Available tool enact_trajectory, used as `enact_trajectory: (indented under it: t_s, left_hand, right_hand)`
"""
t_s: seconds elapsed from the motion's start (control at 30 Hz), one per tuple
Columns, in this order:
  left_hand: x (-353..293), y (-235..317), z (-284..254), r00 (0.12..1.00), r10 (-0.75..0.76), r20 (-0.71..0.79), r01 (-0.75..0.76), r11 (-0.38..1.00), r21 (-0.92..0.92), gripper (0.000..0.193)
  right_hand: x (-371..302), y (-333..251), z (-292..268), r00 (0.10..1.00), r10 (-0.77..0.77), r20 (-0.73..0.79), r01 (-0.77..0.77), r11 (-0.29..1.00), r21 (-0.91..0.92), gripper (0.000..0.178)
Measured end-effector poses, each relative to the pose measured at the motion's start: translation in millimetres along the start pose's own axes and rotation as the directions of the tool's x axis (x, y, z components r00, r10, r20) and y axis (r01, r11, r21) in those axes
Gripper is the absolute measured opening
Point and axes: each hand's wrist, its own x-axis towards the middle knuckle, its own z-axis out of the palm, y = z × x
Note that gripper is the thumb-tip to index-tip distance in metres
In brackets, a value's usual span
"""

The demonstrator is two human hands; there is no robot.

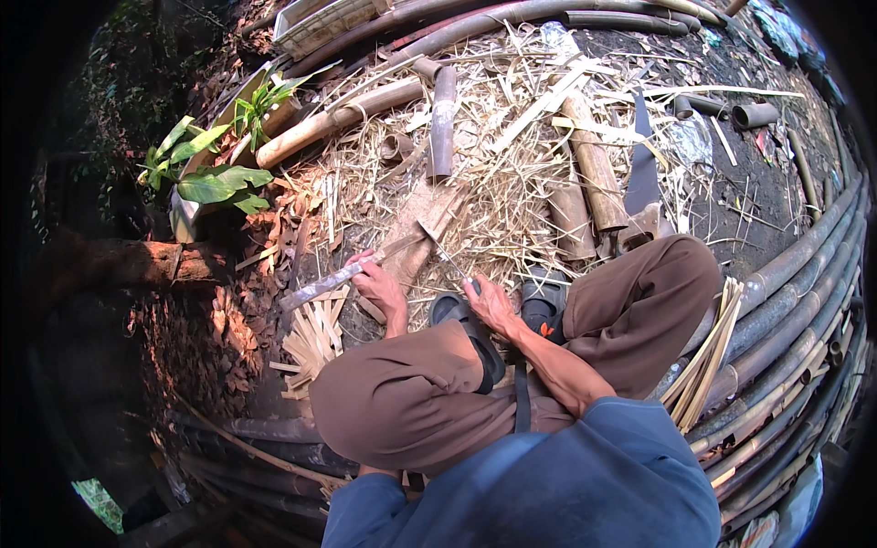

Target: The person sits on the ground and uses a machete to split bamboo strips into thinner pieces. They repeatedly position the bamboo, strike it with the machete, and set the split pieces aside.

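My left hand [380,289] is closed round a split bamboo piece [322,286], greyish on the outside, which slants up to the right. In my right hand [494,306] is the dark handle of a knife [447,256]. Its narrow blade points up and left, and the tip end meets or overlaps the far end of the bamboo; contact is hard to tell. Beneath them lies a worn wooden board [411,239]. A stack of pale split bamboo strips [313,340] sits beside my left knee.
Thin shavings [498,196] cover the ground ahead. Short bamboo tubes [443,123] and a thicker bamboo length [596,169] lie there, near a wide saw blade [643,164]. Long bamboo poles [776,315] are stacked at my right, with a strip bundle [708,361]. A leafy plant [215,183] stands left.
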Motion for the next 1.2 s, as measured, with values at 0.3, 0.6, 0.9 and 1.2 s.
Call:
enact_trajectory:
  t_s: [0.3,0.6,0.9,1.2]
  left_hand:
    - [-0.1,-14.1,3.1,0.999,0.042,0.014,-0.042,0.999,0.017,0.017]
    - [-6.7,-15.2,-4.4,0.998,0.049,0.026,-0.05,0.999,0.022,0.016]
    - [19.1,-47.4,-13.5,0.983,-0.027,0.18,0.053,0.988,-0.145,0.042]
    - [82.6,13.6,-67.7,0.835,-0.112,0.538,0.446,0.709,-0.545,0.051]
  right_hand:
    - [7.4,30.7,9.8,0.984,-0.179,-0.018,0.173,0.967,-0.19,0.039]
    - [0.4,3.0,2.8,0.994,-0.075,-0.082,0.069,0.995,-0.078,0.037]
    - [-14.0,-22.5,-10.8,0.996,-0.079,-0.044,0.075,0.994,-0.084,0.045]
    - [-6.1,6.7,-6.8,0.998,0.065,0.018,-0.064,0.995,-0.076,0.054]
